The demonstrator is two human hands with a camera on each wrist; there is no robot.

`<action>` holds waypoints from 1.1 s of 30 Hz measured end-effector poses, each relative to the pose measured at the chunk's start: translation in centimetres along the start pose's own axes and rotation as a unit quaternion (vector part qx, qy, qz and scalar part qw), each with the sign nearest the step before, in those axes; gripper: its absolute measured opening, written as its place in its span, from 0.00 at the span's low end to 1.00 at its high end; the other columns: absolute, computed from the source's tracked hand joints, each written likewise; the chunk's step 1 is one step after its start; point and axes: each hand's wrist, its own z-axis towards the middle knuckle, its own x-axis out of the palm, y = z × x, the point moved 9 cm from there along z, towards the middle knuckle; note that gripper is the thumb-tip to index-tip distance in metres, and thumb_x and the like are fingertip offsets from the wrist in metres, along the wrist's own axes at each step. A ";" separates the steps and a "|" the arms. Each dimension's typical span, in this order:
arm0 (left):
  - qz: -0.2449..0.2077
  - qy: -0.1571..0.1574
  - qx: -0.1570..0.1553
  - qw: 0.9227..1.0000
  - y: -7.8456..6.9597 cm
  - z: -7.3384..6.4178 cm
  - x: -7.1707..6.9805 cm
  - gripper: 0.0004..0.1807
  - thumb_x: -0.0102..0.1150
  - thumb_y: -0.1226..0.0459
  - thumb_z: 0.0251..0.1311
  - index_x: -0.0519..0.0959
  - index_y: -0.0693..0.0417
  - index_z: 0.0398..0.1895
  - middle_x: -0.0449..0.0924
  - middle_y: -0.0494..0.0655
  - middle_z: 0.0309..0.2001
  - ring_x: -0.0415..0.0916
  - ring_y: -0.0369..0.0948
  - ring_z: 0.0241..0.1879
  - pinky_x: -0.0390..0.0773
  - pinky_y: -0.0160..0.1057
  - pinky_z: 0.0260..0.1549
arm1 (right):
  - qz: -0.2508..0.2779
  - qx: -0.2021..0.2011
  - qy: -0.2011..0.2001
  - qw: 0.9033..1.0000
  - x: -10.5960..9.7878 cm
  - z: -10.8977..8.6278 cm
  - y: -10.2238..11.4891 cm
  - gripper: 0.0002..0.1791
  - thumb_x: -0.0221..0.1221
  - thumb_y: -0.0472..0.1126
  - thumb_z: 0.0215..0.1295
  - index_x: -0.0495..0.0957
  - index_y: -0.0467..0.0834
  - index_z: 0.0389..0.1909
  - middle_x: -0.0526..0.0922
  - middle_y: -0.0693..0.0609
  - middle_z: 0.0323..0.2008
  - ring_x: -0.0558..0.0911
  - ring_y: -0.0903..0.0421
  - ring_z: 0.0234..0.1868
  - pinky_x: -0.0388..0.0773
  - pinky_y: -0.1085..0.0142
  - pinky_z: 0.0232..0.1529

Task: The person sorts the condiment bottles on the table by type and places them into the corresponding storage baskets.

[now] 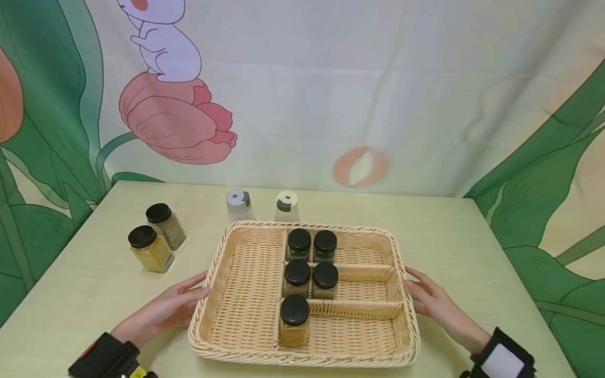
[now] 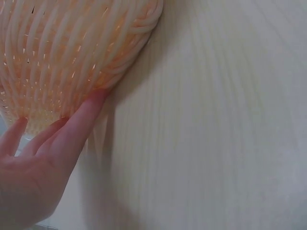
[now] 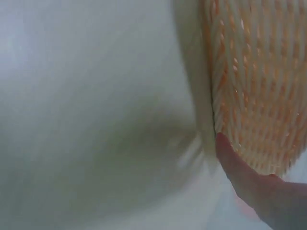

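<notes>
though illegible, yellow jar label, plus l hand & r hand straight-fingered agst basket

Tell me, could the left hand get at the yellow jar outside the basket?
Probably yes: the yellow jar stands near the left hand, with only bare table between them. That hand touches the basket, so it would have to come away first.

seven jars, two bottles (one basket)
</notes>
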 end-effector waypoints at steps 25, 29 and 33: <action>0.321 -0.276 0.154 0.893 -7.2 -3.1 -7.8 0.28 0.48 0.46 0.57 0.67 0.52 0.56 0.76 0.55 0.45 0.75 0.44 0.39 0.79 0.50 0.30 | 0.065 0.037 -0.030 0.997 1.3 0.0 -2.5 0.36 0.42 0.59 0.64 0.46 0.41 0.65 0.56 0.29 0.61 0.70 0.41 0.51 0.74 0.52 0.45; 0.383 -0.350 0.205 0.830 -10.8 -5.7 -8.8 0.21 0.50 0.50 0.57 0.72 0.52 0.50 0.78 0.56 0.41 0.74 0.49 0.37 0.76 0.51 0.23 | 0.065 0.037 -0.035 0.997 1.2 0.0 -2.6 0.37 0.43 0.60 0.63 0.47 0.41 0.65 0.56 0.29 0.61 0.69 0.41 0.52 0.74 0.52 0.44; 0.419 -0.373 0.236 0.793 -14.1 -8.3 -7.2 0.18 0.51 0.58 0.58 0.72 0.61 0.48 0.75 0.66 0.43 0.71 0.58 0.40 0.74 0.54 0.27 | 0.060 0.040 -0.038 0.997 1.2 0.1 -2.6 0.40 0.43 0.62 0.61 0.46 0.41 0.65 0.55 0.29 0.61 0.69 0.41 0.52 0.74 0.52 0.45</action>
